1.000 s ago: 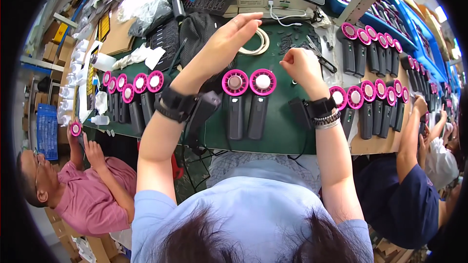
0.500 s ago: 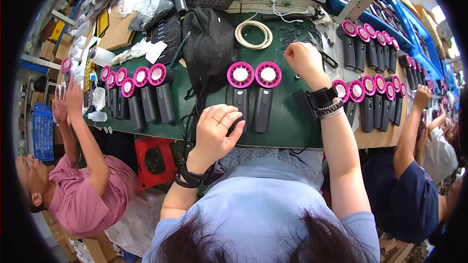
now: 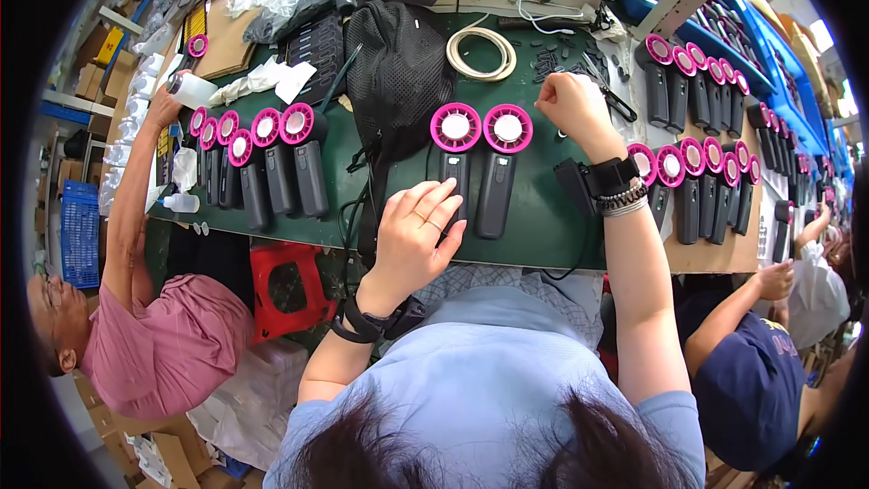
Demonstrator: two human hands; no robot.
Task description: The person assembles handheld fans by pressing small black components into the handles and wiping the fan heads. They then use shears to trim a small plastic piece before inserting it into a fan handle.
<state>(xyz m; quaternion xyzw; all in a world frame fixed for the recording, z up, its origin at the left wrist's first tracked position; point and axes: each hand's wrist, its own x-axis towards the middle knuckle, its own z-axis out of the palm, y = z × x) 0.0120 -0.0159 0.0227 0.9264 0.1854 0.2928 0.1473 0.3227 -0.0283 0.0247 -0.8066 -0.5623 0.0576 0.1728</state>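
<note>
Two dark grey handheld fans with pink heads lie side by side in front of me, the left fan (image 3: 455, 127) and the right fan (image 3: 498, 190). My left hand (image 3: 416, 231) is over the lower handle of the left fan, its fingers stretched out and covering part of it. Whether the fingertips press on the handle is hard to see. My right hand (image 3: 575, 109) is beyond and to the right of the right fan, apart from both. Its fingers are curled in, and what they may hold is hidden. Dark wrist devices are strapped on both wrists.
Rows of similar fans stand left (image 3: 267, 163) and right (image 3: 692, 181). A black mesh bag (image 3: 398, 72), a cable coil (image 3: 480, 52), small dark parts (image 3: 548, 63) and tweezers-like tool (image 3: 615, 100) lie farther back. A co-worker's hand (image 3: 163, 107) holds a white bottle at left.
My left hand's fingers have stretched farther over the left fan's handle. My right hand stays curled in about the same place. The left co-worker now grips a white bottle; the right co-worker's hand has lowered.
</note>
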